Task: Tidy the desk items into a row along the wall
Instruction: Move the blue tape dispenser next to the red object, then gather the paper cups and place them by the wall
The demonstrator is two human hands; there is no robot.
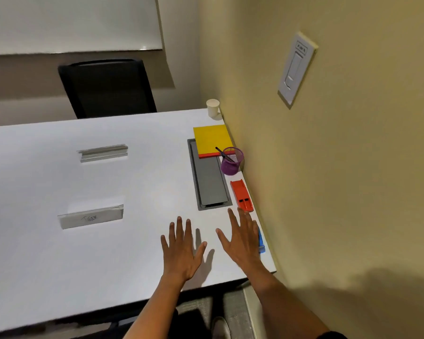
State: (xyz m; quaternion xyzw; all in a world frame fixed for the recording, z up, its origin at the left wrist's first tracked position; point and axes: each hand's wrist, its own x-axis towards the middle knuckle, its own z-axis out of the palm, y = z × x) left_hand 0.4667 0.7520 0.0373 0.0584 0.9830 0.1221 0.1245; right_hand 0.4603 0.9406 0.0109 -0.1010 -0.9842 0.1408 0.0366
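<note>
Along the yellow wall on the white desk (108, 241) stand a white paper cup (213, 107), a yellow notebook (212, 140), a purple mesh pen cup (231, 160) with a dark pen in it, and a red stapler (242, 195). A blue object (261, 240) lies by the wall, mostly hidden under my right hand (242, 238). That hand hovers flat with fingers spread, holding nothing. My left hand (182, 248) is spread open over the desk just to its left, also holding nothing.
A grey cable hatch (209, 182) is set into the desk beside the row. Two folded name cards (91, 217) (103, 152) stand at mid-desk. A black chair (105, 86) sits behind the far edge. A wall switch (296, 67) is mounted above.
</note>
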